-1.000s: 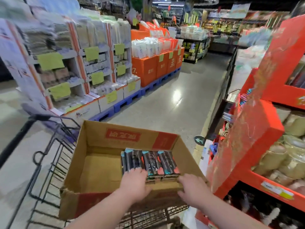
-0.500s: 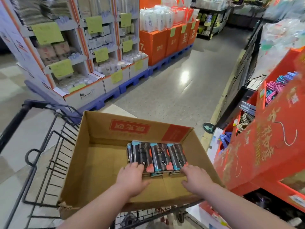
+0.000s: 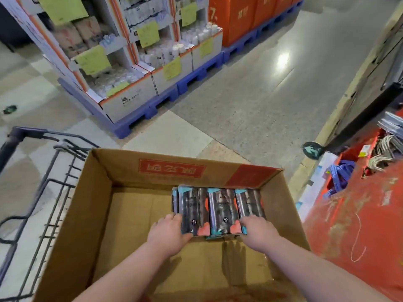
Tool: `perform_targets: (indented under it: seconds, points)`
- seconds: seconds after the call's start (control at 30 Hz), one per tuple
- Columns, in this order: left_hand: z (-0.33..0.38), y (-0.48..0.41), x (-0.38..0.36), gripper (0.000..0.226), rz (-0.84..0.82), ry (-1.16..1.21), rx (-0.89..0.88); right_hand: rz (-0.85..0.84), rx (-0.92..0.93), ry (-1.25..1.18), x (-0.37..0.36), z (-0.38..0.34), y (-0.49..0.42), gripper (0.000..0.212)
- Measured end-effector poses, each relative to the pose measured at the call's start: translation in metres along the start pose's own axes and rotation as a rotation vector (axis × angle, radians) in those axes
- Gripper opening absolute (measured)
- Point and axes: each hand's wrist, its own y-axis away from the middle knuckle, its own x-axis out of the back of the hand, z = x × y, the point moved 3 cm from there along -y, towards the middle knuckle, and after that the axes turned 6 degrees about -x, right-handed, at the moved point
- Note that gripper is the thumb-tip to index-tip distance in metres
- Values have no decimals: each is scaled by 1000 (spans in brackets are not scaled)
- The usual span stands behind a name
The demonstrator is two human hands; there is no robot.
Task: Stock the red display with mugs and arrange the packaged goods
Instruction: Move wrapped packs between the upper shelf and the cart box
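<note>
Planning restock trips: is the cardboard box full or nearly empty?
Nearly empty: the cardboard box holds one cluster of packs at its far right; bare floor elsewhere.

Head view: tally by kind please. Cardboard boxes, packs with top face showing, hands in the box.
Cardboard box: 1
Packs, top face showing: 3 (more underneath, count unclear)
Hands: 2, left hand, right hand
Total: 6

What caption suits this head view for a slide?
Left hand and right hand grip dark packages inside a cardboard box on a cart.
</note>
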Motion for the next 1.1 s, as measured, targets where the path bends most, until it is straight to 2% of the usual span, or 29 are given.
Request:
perform_targets:
  seconds: [0.1, 0.2, 0.5, 0.63, 0.8, 0.93, 1.1]
  points:
    - [-6, -18, -6, 71, -51, 84, 77, -59, -5, -44, -5, 2, -25, 29]
    - [-12, -34, -10, 72, -90, 146, 138, -127, -25, -66, -12, 4, -53, 35]
    - [-22, -80, -33, 79, -151, 341, 316, -216, -24, -84, -24, -5, -108, 72]
    - [-22, -92, -45, 82, -120, 513, 420, -248, -27, -35, -32, -7, -116, 74]
    - [-24, -101, -58, 87, 9, 761, 566, -275, -46, -129, -49, -15, -119, 85]
    - [-27, -102, -62, 75, 32, 792, 616, -259, -59, -189, -53, -14, -115, 85]
    - [-28, -93, -63, 40, -32, 873, 610, -232, -72, -258, -58, -14, -108, 82]
